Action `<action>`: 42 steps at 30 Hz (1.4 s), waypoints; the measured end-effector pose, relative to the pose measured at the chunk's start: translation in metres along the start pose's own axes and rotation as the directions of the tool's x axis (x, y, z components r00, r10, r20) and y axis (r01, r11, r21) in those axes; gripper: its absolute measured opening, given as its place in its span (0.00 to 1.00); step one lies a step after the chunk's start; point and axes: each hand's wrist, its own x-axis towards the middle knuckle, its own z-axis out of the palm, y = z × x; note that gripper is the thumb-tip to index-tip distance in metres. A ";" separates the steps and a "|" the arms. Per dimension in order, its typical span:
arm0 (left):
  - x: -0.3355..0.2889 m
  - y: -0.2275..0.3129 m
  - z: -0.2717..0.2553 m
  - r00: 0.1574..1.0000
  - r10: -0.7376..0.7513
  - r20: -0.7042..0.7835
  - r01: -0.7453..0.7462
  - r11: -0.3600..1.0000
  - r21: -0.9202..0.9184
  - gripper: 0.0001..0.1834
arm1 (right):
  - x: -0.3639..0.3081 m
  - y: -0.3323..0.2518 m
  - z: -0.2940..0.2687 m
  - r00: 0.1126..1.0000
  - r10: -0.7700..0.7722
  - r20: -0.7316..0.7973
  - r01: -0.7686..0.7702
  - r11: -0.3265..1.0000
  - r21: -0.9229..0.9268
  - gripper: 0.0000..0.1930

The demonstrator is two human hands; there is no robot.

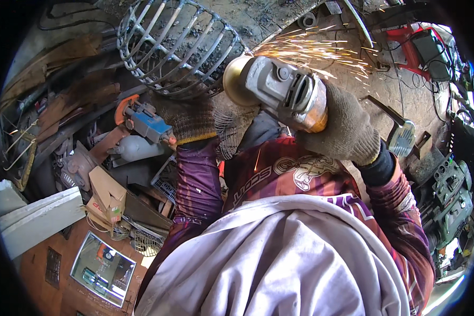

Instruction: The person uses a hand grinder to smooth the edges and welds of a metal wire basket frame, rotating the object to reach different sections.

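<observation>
My gloved right hand [350,126] is wrapped round the body of a grey angle grinder [287,87]. The grinder's round disc [239,81] meets the right end of a welded metal-bar cage [181,47], and orange sparks [310,50] stream off to the right from there. The cage is rounded, with curved bars joined by cross bars. My left hand [187,116], in a dark glove with a yellow cuff, is at the cage's near rim and grips it; its fingertips are mostly hidden.
A blue and orange power tool [147,121] lies left of my left hand, by a pale bottle [137,148] and an open cardboard box [105,195]. Scrap metal is piled at left. At right are a C-shaped locking clamp [403,134], a red and black machine [424,52] and green machinery [450,189].
</observation>
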 end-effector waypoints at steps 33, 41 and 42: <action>-0.010 0.011 0.033 0.992 0.066 -0.107 -0.039 0.971 0.237 0.33 | -0.019 0.020 0.002 0.988 -0.051 -0.146 0.061 0.996 0.067 0.47; -0.007 0.005 0.010 0.975 0.144 -0.167 -0.090 0.952 0.291 0.29 | -0.016 0.033 0.007 0.993 -0.067 -0.098 0.082 0.984 0.158 0.42; -0.006 0.006 0.005 0.975 0.143 -0.168 -0.090 0.953 0.289 0.29 | -0.016 0.034 0.007 0.993 -0.066 -0.097 0.081 0.984 0.156 0.42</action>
